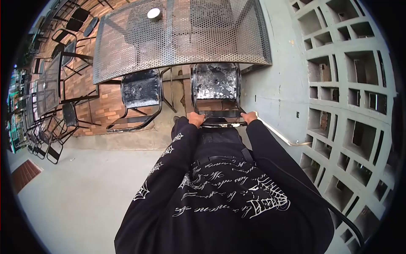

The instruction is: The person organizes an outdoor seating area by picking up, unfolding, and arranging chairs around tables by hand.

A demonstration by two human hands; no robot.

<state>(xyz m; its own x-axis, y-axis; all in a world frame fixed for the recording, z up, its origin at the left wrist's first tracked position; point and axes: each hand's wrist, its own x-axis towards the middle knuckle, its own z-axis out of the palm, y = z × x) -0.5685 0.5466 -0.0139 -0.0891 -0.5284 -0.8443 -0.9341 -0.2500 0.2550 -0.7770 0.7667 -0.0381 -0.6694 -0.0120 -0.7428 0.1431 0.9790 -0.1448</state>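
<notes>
A black metal chair [215,84] with worn, flaking paint stands in front of me, its seat partly under the table's near edge. My left hand [196,119] is closed around the left side of its backrest. On the right side of the same backrest, my right hand [249,117] is closed too. The perforated metal table [182,42] spans the area beyond the chair. A small round white-topped object [154,15] sits on the tabletop.
Left of my chair stands a second worn black chair [141,91]. A pale wall [275,84] with a block lattice [359,67] rises close on the right, with a white pipe [279,134] low along it. More tables and chairs [69,114] stand at the left.
</notes>
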